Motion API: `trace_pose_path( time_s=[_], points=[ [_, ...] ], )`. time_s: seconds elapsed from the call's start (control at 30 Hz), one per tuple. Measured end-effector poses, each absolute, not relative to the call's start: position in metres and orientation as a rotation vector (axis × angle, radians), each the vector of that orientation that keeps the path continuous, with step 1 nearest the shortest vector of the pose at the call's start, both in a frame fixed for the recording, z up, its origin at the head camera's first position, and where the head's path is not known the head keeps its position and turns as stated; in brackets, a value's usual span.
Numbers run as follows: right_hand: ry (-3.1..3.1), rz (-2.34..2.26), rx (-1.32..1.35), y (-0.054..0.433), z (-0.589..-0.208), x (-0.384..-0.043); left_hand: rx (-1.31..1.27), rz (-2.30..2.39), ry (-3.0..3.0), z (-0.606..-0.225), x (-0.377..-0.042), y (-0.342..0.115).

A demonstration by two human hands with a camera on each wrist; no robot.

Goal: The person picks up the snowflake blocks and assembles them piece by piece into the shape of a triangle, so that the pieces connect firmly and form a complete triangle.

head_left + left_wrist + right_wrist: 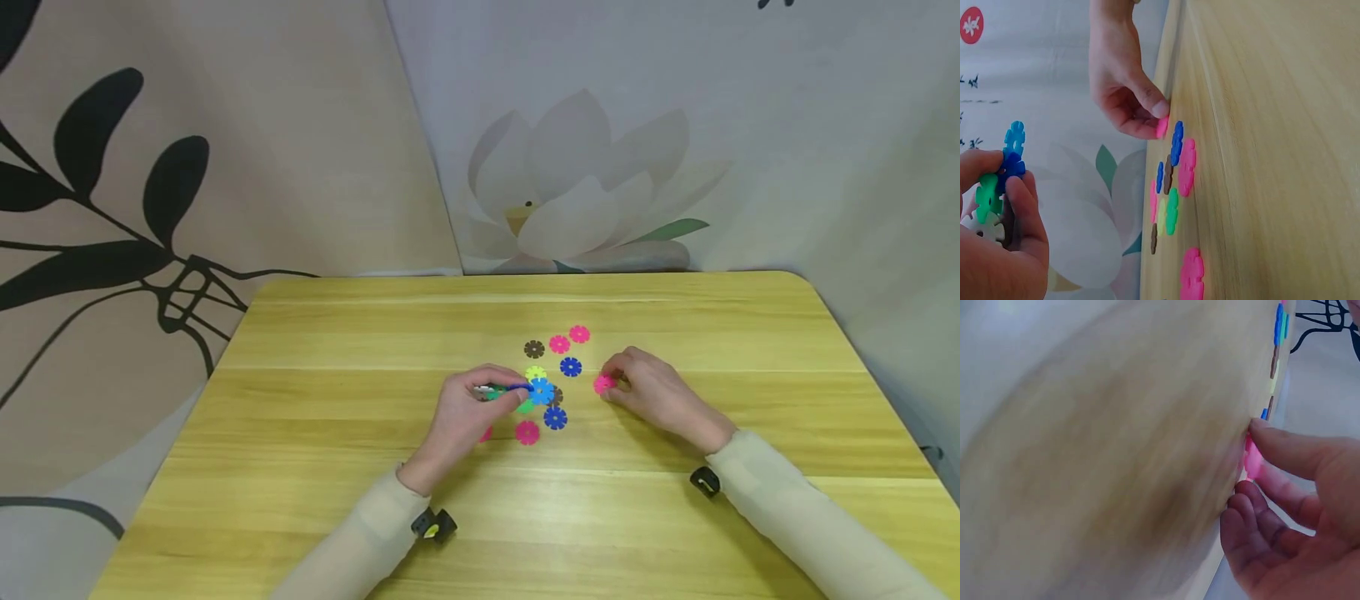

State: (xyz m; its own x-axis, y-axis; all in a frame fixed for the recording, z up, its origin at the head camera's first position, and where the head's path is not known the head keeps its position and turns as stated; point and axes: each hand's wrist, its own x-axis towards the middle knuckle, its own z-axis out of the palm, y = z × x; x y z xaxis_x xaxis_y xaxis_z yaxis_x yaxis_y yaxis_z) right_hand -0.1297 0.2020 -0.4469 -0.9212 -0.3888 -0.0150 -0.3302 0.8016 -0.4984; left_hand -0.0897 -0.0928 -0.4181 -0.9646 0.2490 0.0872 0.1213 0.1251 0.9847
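Note:
My left hand [468, 408] grips a joined chain of notched plastic discs just over the table. In the left wrist view the chain runs from a light blue disc [1015, 136] to a dark blue disc [1012, 167], a green disc [988, 199] and a white disc [982, 226]; a dark piece behind is partly hidden by fingers. To the right, my right hand [663, 400] pinches a pink disc [603, 384] between thumb and fingers, at the tabletop. That pink disc also shows between the fingertips in the right wrist view.
Loose discs lie between and beyond the hands: pink discs [527, 432], dark blue discs [555, 417], a brown disc [534, 349] and a yellow disc [535, 373]. The wooden table [300, 467] meets a printed cloth backdrop [315, 142] at its far edge.

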Motion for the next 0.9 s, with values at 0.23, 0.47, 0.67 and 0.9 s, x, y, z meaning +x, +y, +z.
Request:
trace_pose_path(
  time_s=[0.23,0.47,0.67,0.9],
  points=[
    [2.789,-0.928,-0.504,0.204,-0.445,-0.123,0.392,1.979,2.235,-0.421,-0.09,-0.092],
    [2.79,-1.055,-0.504,0.202,-0.435,-0.11,0.39,1.962,2.234,-0.423,-0.09,-0.09],
    [2.781,-1.189,-0.534,0.194,-0.424,-0.098,0.396,1.943,2.24,-0.425,-0.09,-0.088],
    [2.762,-1.375,-0.585,0.183,-0.416,-0.089,0.406,1.935,2.239,-0.424,-0.089,-0.086]
  ],
)
